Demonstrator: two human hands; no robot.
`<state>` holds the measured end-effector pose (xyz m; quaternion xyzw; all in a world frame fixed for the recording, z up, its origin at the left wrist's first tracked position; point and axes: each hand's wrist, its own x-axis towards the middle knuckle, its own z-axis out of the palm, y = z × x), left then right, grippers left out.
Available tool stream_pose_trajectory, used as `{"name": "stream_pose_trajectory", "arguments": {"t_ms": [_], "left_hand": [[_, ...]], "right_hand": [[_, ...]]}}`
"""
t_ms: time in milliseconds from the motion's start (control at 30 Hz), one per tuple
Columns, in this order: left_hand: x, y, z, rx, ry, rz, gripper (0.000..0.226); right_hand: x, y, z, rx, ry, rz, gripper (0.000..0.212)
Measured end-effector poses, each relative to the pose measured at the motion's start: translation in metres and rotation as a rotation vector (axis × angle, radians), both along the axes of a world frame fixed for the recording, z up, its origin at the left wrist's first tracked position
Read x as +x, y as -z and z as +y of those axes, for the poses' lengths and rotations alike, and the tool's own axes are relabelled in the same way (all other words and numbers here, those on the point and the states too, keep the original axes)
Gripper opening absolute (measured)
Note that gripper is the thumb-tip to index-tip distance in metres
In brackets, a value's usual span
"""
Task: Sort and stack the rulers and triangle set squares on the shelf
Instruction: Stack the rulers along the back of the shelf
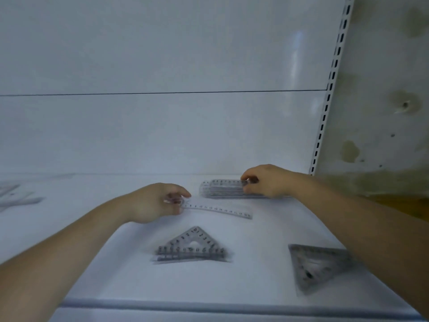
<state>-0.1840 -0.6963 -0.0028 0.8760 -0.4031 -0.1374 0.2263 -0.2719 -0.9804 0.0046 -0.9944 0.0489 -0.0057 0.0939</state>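
Note:
A stack of clear rulers [222, 188] lies at the back of the white shelf [104, 263]. My right hand [267, 181] pinches the right end of the top ruler of that stack. One loose clear ruler [220, 209] lies just in front of the stack, and my left hand [155, 203] pinches its left end. Closer to me sits a pile of triangle set squares [191, 248], its apex pointing away. A second pile of set squares [318, 266] lies at the right, partly under my right forearm.
More clear rulers or set squares [16, 197] lie blurred at the far left of the shelf. The white back panel [162, 124] rises behind. A perforated upright [329, 89] marks the right side. The shelf's front lip [209, 307] runs along the bottom.

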Motion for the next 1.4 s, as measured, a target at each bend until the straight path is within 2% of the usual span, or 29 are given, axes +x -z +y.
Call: {"name": "stream_pose_trajectory", "arguments": {"t_ms": [133,267,467,567,700,800,933,1167,1300,1400], "left_hand": [[0.005,-0.005,0.007,-0.082,-0.044,0.088,0.027],[0.005,-0.013,-0.001,-0.167,-0.050,0.125,0.026],[-0.001,-0.016,-0.046,-0.226,-0.032,0.001,0.029],[-0.002,-0.016,-0.075,-0.199,0.018,-0.101,0.037],[0.002,-0.009,-0.105,-0.086,0.050,-0.175,0.041],[0.006,-0.003,-0.118,-0.012,0.053,-0.183,0.044],[0.009,0.001,-0.124,0.066,0.038,-0.182,0.048],[0.011,-0.003,-0.125,0.093,0.043,-0.172,0.045],[0.007,-0.008,-0.118,0.061,-0.012,-0.106,0.057],[0.002,-0.010,-0.102,0.041,-0.050,-0.163,0.057]], "right_hand": [[-0.004,0.005,0.000,0.002,-0.001,0.005,0.042],[-0.020,0.006,-0.009,-0.007,0.081,-0.012,0.067],[-0.060,0.014,-0.047,0.000,0.296,-0.009,0.084],[-0.077,0.022,-0.058,0.086,0.390,-0.049,0.094],[-0.089,0.035,-0.060,0.205,0.461,-0.077,0.080],[-0.089,0.042,-0.061,0.124,0.482,0.005,0.084],[-0.089,0.045,-0.063,0.100,0.475,-0.009,0.081],[-0.087,0.040,-0.063,0.038,0.419,0.038,0.074],[-0.083,0.013,-0.068,0.047,0.374,0.085,0.075],[-0.071,-0.015,-0.065,0.003,0.315,0.082,0.078]]}}
